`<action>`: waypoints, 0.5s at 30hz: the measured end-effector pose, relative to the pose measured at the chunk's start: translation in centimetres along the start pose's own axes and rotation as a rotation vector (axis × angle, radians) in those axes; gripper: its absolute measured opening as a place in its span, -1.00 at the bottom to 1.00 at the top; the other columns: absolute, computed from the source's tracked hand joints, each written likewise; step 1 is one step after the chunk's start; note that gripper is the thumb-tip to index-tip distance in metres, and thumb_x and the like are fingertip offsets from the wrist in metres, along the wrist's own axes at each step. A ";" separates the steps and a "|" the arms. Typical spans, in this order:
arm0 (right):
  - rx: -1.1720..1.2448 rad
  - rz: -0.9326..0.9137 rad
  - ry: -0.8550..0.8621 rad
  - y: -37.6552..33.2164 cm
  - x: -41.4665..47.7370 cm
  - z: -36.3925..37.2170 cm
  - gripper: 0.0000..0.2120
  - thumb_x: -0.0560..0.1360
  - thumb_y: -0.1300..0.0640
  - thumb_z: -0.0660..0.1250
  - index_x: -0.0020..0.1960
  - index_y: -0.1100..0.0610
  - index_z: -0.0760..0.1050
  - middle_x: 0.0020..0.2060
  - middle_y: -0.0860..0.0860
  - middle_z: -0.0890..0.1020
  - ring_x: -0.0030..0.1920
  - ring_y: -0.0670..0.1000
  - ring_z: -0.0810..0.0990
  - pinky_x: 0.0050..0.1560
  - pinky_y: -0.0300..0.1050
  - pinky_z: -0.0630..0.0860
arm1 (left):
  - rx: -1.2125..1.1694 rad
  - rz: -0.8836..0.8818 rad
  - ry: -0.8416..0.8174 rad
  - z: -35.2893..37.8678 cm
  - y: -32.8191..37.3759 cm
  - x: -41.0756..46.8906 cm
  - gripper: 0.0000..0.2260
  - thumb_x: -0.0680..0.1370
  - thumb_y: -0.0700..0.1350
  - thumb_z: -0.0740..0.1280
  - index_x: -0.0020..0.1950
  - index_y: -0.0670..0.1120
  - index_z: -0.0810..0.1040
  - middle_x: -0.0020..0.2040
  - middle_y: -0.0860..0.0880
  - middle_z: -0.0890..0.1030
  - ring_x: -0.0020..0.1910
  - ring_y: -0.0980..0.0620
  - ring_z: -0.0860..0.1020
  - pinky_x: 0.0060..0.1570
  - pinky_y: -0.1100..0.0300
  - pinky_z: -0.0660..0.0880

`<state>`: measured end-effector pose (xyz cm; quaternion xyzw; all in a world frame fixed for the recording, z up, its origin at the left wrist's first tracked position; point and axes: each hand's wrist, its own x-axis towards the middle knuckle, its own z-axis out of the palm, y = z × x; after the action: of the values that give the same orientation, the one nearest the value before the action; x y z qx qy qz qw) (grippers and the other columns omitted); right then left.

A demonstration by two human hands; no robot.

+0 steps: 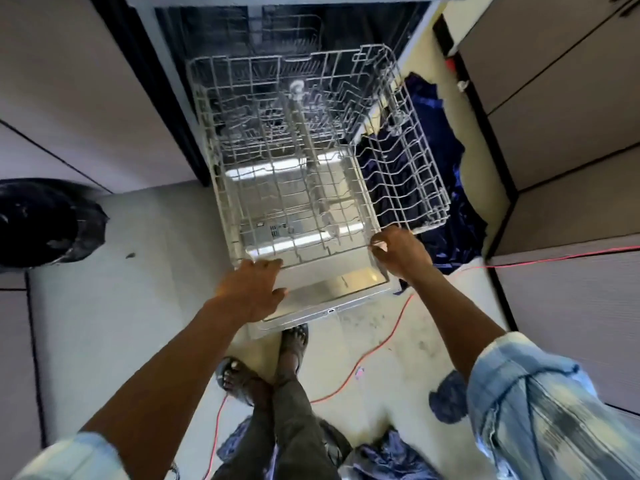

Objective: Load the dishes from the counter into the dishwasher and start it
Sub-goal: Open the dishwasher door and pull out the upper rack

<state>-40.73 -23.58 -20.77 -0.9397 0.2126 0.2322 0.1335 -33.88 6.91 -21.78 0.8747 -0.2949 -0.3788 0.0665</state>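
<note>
The dishwasher stands open below me, its steel door folded flat toward my feet. A white wire rack is pulled out over the door and holds no dishes. My left hand grips the rack's front rim at its left corner. My right hand grips the same rim at the right corner, fingers curled over the wire. A second wire rack juts out to the right over blue cloth. No dishes or counter are in view.
A black-lined bin sits on the floor at left. Blue cloth lies right of the dishwasher, and a red cable runs across the floor. Grey cabinet fronts stand on both sides. My sandalled feet are just under the door's edge.
</note>
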 end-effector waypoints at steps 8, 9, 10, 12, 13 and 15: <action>0.108 0.138 -0.085 0.6 3.7 -1.3 -0.79 0.52 -0.08 0.45 0.06 0.00 0.71 0.09 0.10 0.71 0.15 0.18 0.65 0.16 0.02 0.58 | 0.023 -0.024 -0.030 0.8 -0.4 1.3 -0.48 0.66 0.11 0.27 0.61 0.10 0.27 0.52 -0.05 0.42 0.50 -0.19 0.35 0.42 -0.18 0.42; 0.153 0.134 -0.095 0.9 4.5 -1.5 -0.85 0.48 -0.03 0.52 -0.01 0.01 0.72 0.05 0.09 0.72 0.11 0.13 0.67 0.15 -0.02 0.58 | 0.020 -0.022 -0.034 0.9 -0.5 1.4 -0.48 0.66 0.12 0.27 0.60 0.11 0.27 0.52 -0.04 0.43 0.50 -0.19 0.36 0.42 -0.17 0.42; 0.183 0.122 -0.128 0.9 5.2 -1.8 -0.88 0.45 0.04 0.56 -0.05 0.04 0.72 0.02 0.08 0.73 0.07 0.08 0.68 0.13 -0.07 0.56 | 0.012 -0.019 -0.035 0.8 -0.7 1.4 -0.49 0.66 0.13 0.27 0.60 0.12 0.28 0.52 -0.04 0.43 0.50 -0.18 0.36 0.43 -0.15 0.42; 0.218 0.102 -0.214 0.9 6.3 -2.1 -0.89 0.42 0.14 0.59 -0.08 0.11 0.73 -0.03 0.06 0.74 -0.02 0.00 0.67 0.10 -0.13 0.53 | -0.007 -0.014 -0.034 0.6 -0.9 1.5 -0.50 0.66 0.14 0.27 0.59 0.14 0.29 0.52 -0.02 0.43 0.50 -0.14 0.36 0.43 -0.12 0.40; 0.226 0.102 -0.227 0.9 6.6 -2.0 -0.89 0.42 0.15 0.59 -0.08 0.11 0.73 -0.04 0.06 0.75 -0.03 -0.01 0.67 0.12 -0.12 0.55 | -0.014 -0.012 -0.039 0.5 -1.0 1.6 -0.51 0.66 0.14 0.27 0.59 0.15 0.29 0.53 -0.01 0.42 0.50 -0.13 0.36 0.44 -0.12 0.40; 0.230 0.088 -0.187 0.6 6.8 -1.8 -0.91 0.45 0.13 0.57 -0.07 0.08 0.72 0.00 0.06 0.75 0.03 0.04 0.69 0.20 0.01 0.60 | -0.023 -0.012 -0.056 0.0 -0.9 1.4 -0.50 0.67 0.14 0.25 0.61 0.14 0.27 0.56 -0.01 0.39 0.53 -0.13 0.33 0.46 -0.11 0.36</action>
<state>-34.89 -27.00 -22.70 -0.8823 0.2655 0.2983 0.2491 -32.74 6.88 -22.98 0.8647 -0.2872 -0.4067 0.0660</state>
